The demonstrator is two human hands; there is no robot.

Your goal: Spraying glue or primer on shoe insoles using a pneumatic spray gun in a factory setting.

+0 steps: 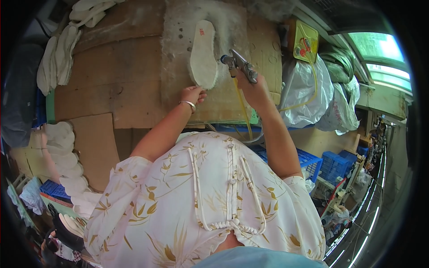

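A white insole point(203, 53) with a small red mark lies on the residue-coated cardboard in front of me. My left hand point(194, 95) pinches its near end between thumb and fingers. My right hand point(255, 89) is wrapped round a metal spray gun point(240, 64), whose nozzle points left toward the insole, a short way apart from it. A yellow hose point(241, 105) hangs below the gun. Whether spray is leaving the nozzle cannot be made out.
Brown cardboard point(107, 91) covers the table. Stacked white insoles point(56, 60) lie at the far left, with an overlapping row point(67, 156) nearer. A yellow can point(305, 40) with a hose stands at right, beside plastic bags point(306, 91). Blue crates point(333, 167) sit lower right.
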